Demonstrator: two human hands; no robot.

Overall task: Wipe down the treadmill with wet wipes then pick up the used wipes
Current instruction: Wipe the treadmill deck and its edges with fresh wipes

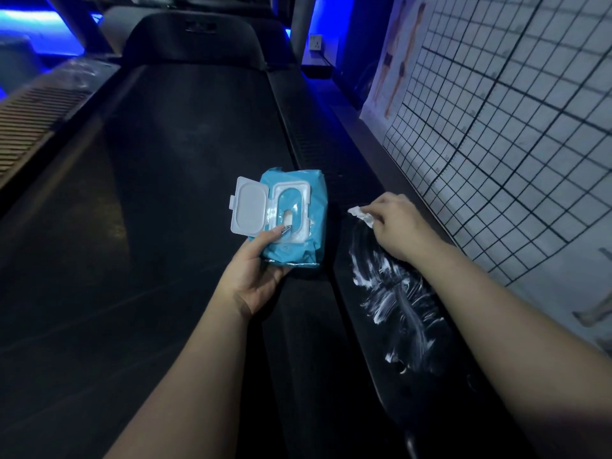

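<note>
A black treadmill belt [159,200] runs away from me, with a black side rail [390,326] along its right. My left hand [256,270] grips a blue wet wipes pack [299,207] from below, thumb on top; its white flip lid [250,207] stands open. My right hand [395,223] pinches a crumpled white wipe [362,216] and presses it on the right side rail. White wet streaks [394,299] cover the rail behind that hand, nearer to me.
A wall poster with a black grid [516,137] and body figures stands close along the right of the rail. Another treadmill's ribbed side rail [36,114] lies at the left. The motor hood [192,38] rises at the belt's far end, under blue light.
</note>
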